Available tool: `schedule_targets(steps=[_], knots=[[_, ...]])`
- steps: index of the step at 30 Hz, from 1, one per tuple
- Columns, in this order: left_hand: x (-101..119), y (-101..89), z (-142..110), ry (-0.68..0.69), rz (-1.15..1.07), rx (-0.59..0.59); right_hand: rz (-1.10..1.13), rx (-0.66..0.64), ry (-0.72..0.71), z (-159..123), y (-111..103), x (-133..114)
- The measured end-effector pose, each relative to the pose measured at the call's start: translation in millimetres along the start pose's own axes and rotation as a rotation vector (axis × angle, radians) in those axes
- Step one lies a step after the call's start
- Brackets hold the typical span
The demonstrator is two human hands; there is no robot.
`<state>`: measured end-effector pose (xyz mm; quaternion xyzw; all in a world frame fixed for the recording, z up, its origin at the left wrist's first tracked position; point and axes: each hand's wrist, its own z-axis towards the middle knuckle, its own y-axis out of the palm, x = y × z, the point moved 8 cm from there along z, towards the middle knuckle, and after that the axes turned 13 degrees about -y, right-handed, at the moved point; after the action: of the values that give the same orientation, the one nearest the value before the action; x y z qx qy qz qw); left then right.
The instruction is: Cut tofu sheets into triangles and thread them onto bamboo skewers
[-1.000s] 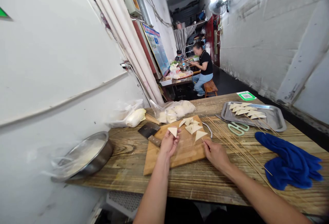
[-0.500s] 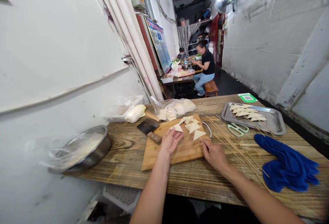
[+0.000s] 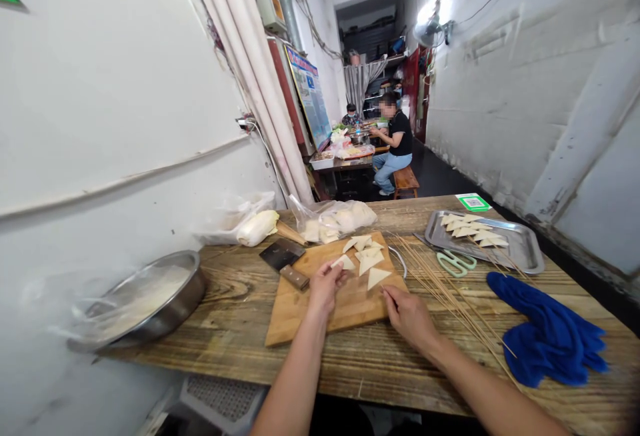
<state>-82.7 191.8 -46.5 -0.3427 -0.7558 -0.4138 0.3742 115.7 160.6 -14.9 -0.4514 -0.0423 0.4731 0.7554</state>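
Observation:
My left hand (image 3: pixel 324 289) is over the left part of the wooden cutting board (image 3: pixel 320 316), fingers curled and thumb closed on a pale triangular slice (image 3: pixel 344 262), which looks like tofu. My right hand (image 3: pixel 409 316) is at the board's right edge, thumb and forefinger pinched on a thin bamboo skewer, mostly hidden by the hand. Just beyond its fingertips is another triangular slice (image 3: pixel 377 278), seemingly at the skewer's tip. Several more slices (image 3: pixel 369 259) lie overlapping at the back of the board. A cleaver (image 3: pixel 294 277) rests along the board's left edge.
Loose bamboo skewers (image 3: pixel 453 303), green-handled scissors (image 3: pixel 456 263) and a blue glove (image 3: pixel 547 329) lie to the right. A metal tray (image 3: pixel 525 253) holds skewered slices. At left are a metal basin (image 3: pixel 187 289) and plastic bags (image 3: pixel 345 216). A co-worker (image 3: pixel 397 136) sits beyond.
My left fingers have curled inward around the triangular slice, where the palm was more open before. My right hand keeps its pinch. The view has shifted slightly.

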Motion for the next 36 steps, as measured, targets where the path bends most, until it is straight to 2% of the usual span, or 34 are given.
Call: schedule_targets(steps=[6,11,15,19,36], knots=[[-10.9,-6.8,1.1,-0.087,-0.263,-0.015,-0.007,-0.024,-0.073,0.6,2.8,-5.8],[-17.8,-14.7,9.4,-0.176,-0.396,0.016,0.002,-0.117,-0.153,-0.7,11.2,-16.5],[-20.0,-15.4,12.3,-0.258,-0.407,0.008,0.014,-0.222,-0.182,-2.6,20.3,-25.0],[-19.2,-16.0,13.0,-0.265,-0.411,-0.007,-0.024,-0.282,-0.173,-4.0,25.5,-26.6],[-21.0,-19.1,14.7,-0.254,-0.384,0.018,0.017,-0.299,-0.111,-5.7,30.1,-20.3]])
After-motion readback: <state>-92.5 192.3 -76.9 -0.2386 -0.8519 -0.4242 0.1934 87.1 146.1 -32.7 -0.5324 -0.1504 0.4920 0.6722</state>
